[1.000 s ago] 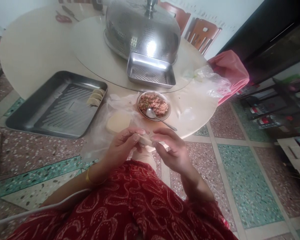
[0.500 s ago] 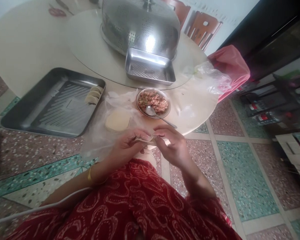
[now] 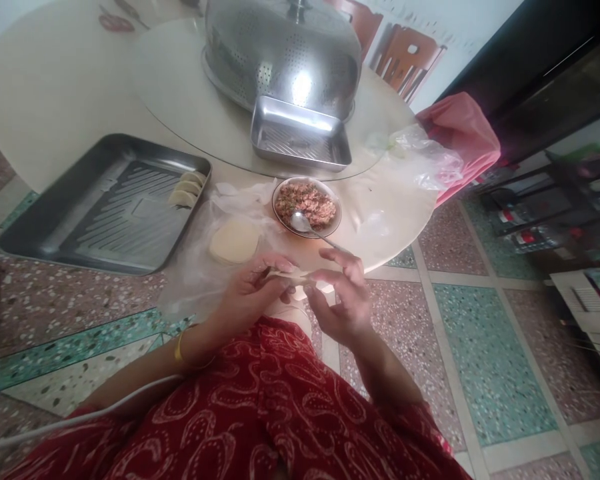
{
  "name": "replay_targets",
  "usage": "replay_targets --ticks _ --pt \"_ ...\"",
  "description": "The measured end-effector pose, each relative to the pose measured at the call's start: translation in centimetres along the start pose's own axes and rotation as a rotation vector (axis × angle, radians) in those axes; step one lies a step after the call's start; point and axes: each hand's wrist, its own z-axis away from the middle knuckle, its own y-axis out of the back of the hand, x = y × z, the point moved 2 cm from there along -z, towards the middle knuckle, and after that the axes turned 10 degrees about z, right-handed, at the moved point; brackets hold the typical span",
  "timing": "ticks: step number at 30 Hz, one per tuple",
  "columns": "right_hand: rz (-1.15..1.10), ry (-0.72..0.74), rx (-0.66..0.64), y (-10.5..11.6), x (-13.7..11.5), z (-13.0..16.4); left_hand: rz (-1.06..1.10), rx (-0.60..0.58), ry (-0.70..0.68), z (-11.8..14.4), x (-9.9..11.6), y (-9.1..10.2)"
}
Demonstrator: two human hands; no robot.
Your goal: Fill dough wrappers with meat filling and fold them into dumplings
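Note:
A pale dumpling (image 3: 291,275) is held between both hands just in front of the round table's near edge. My left hand (image 3: 253,293) pinches its left side with thumb and fingers. My right hand (image 3: 343,297) pinches its right end, other fingers spread. Beyond the hands lie a stack of round wrappers (image 3: 234,241) on clear plastic and a bowl of minced filling (image 3: 307,205) with a spoon (image 3: 310,228) in it. Folded dumplings (image 3: 186,189) sit in the far corner of a large steel tray (image 3: 80,220).
On the table's turntable (image 3: 180,93) stand a domed perforated steel cover (image 3: 280,50) and a small steel tray (image 3: 300,137). A clear bag (image 3: 420,157) and a pink bag (image 3: 463,130) lie at the table's right edge. Terrazzo floor and shelves are to the right.
Both hands have stayed on the dumpling. The right hand's fingers shifted along its edge and now spread more, with the pinch at the right end.

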Motion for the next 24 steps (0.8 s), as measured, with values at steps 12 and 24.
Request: replay_targets --ticks 12,24 --pt "-0.103 0.017 -0.015 -1.0 -0.3 0.1 -0.051 0.015 -0.021 -0.3 0.5 -0.5" --pt "-0.207 -0.047 -0.041 0.6 1.3 -0.6 -0.005 -0.004 -0.017 0.0 0.7 -0.9"
